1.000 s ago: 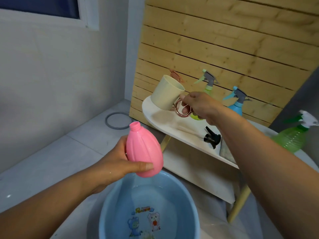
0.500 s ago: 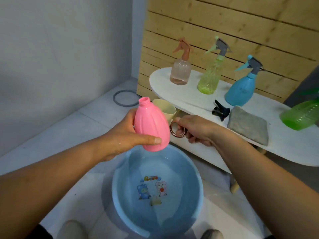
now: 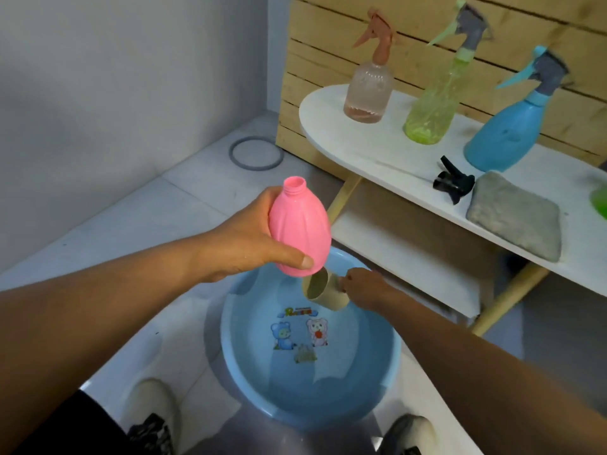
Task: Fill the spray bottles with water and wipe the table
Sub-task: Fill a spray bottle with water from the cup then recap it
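Observation:
My left hand (image 3: 244,239) grips a pink bottle (image 3: 300,229) with no spray head, its open neck tilted up, above the far rim of a blue basin (image 3: 371,399) holding water on the floor. Just below it my right hand (image 3: 364,285) holds a cream cup (image 3: 323,292) by its handle, tipped on its side with its mouth facing left, down inside the basin. On the white table (image 3: 345,146) stand a clear pinkish spray bottle (image 3: 369,90), a yellow-green one (image 3: 433,110) and a blue one (image 3: 507,133). A black spray head (image 3: 455,182) lies beside a grey cloth (image 3: 515,215).
A green bottle (image 3: 599,200) shows at the right edge. A wooden slat wall (image 3: 410,44) backs the table, with a lower shelf (image 3: 404,257) under it. A grey ring (image 3: 256,153) lies on the tiled floor. My shoes (image 3: 151,418) stand by the basin's near rim.
My right hand carried the cup from the table top down into the basin and tipped it sideways. The pink bottle stayed in my left hand above the basin.

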A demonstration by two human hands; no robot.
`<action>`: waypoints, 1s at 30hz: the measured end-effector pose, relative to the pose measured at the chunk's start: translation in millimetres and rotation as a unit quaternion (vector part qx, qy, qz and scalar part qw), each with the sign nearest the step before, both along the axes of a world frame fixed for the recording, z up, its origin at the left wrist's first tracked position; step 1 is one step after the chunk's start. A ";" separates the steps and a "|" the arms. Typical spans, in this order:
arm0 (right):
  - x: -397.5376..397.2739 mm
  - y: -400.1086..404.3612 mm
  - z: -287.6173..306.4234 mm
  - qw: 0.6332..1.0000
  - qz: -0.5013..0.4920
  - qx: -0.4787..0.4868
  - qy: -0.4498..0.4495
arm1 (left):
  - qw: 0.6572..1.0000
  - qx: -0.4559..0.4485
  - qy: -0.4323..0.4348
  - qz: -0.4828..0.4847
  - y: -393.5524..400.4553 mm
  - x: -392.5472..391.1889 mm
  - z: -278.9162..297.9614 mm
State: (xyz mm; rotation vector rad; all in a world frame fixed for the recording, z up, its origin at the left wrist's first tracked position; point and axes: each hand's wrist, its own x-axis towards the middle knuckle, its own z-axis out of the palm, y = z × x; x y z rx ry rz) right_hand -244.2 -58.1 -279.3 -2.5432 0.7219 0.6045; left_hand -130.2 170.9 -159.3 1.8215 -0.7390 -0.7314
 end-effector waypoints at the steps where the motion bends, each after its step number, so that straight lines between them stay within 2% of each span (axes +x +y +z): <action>1: -2.0 -0.8 -9.5 0.999 0.025 -0.034 0.001 | 1.000 0.006 -0.006 0.002 -0.3 0.6 -1.1; 4: -8.3 -1.7 -32.2 0.985 0.097 -0.141 0.008 | 0.999 0.012 -0.032 0.015 0.0 2.8 0.7; 7: -11.9 -2.8 -52.4 0.967 0.141 -0.207 0.036 | 0.998 0.017 -0.053 0.025 1.7 4.5 2.2; 15: -10.8 -1.0 -85.3 0.965 0.131 -0.211 0.081 | 0.997 0.054 -0.048 0.022 10.3 5.8 -0.6; 22: -3.7 18.5 -94.4 0.973 0.153 -0.160 0.071 | 0.997 0.054 -0.042 0.022 7.5 9.5 -0.2; 26: 2.4 16.8 -87.2 0.999 0.035 -0.034 0.015 | 0.997 0.056 -0.041 0.020 6.4 9.4 -0.4; 30: -6.3 13.7 -78.8 0.988 -0.083 0.121 -0.049 | 0.997 0.062 -0.052 0.018 9.6 9.3 0.7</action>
